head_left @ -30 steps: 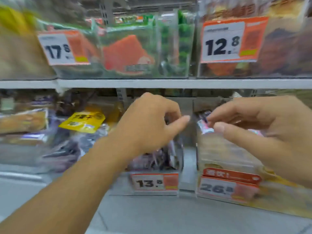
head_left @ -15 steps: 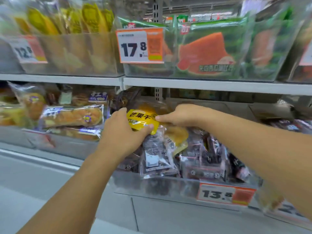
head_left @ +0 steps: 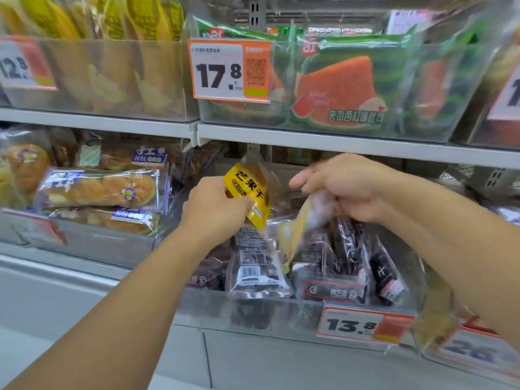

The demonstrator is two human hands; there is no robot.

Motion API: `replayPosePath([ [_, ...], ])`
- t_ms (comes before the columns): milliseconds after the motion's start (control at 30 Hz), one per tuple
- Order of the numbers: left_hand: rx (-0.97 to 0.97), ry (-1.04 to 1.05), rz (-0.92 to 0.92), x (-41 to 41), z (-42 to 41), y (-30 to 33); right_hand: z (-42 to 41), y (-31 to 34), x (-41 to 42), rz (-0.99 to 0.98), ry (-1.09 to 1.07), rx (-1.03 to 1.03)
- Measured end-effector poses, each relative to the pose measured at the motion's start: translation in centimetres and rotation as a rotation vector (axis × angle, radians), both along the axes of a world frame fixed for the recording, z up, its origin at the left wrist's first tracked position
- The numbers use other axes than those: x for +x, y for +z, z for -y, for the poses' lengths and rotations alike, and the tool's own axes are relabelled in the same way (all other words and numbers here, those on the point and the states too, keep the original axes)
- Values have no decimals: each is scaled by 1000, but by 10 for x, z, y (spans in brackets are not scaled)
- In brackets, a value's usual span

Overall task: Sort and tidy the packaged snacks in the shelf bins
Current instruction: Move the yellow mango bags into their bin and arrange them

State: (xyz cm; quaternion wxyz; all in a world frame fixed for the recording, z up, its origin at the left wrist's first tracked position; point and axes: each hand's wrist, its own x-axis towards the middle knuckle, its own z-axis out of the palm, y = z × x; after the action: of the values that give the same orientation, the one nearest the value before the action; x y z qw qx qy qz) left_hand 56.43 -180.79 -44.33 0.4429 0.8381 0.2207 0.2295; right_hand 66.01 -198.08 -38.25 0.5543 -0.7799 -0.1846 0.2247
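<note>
My left hand [head_left: 215, 205] grips a yellow dried-mango packet [head_left: 249, 190] above a clear bin [head_left: 253, 311] of dark snack packets [head_left: 334, 266] on the lower shelf. My right hand [head_left: 343, 187], blurred by motion, holds a second yellow-and-clear packet [head_left: 295, 229] that hangs down over the same bin. One dark packet [head_left: 254, 266] stands upright at the bin's front, showing its barcode side. An orange 13.8 price tag [head_left: 363, 325] is fixed to the bin's front.
Left of the bin lies a bin of bread packets [head_left: 98, 190]. The upper shelf [head_left: 309, 139] carries a bin of watermelon toast packs [head_left: 337, 88] with a 17.8 tag [head_left: 229, 70], and yellow packs [head_left: 112, 52] to its left. Another bin with a tag [head_left: 475, 353] sits at the lower right.
My view swung left from the right-hand bins to the dark-snack bin. Both hands took hold of yellow packets; the left one is lifted higher, the right hand pulled its packet to the right.
</note>
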Motion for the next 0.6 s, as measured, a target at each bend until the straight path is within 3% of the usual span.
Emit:
replayPosePath([
  [100,62,-85,88,-10,6,8,20,0,-4,-488,-86,514],
  [167,37,-209,125,-19,21,14,33,-6,-7,-626,-102,756],
  [233,-43,-289,140,-24,41,16,41,-16,-12,-649,-114,871],
  [333,-205,-284,209,-24,72,16,50,-31,-19,-505,-86,888],
  [433,-452,-152,319,-25,94,22,52,-45,-27,-181,-50,702],
  [533,-650,-158,370,-27,114,21,51,-48,-31,210,-122,468],
  [600,-771,-182,404,-28,125,17,51,-46,-37,341,-164,417],
])
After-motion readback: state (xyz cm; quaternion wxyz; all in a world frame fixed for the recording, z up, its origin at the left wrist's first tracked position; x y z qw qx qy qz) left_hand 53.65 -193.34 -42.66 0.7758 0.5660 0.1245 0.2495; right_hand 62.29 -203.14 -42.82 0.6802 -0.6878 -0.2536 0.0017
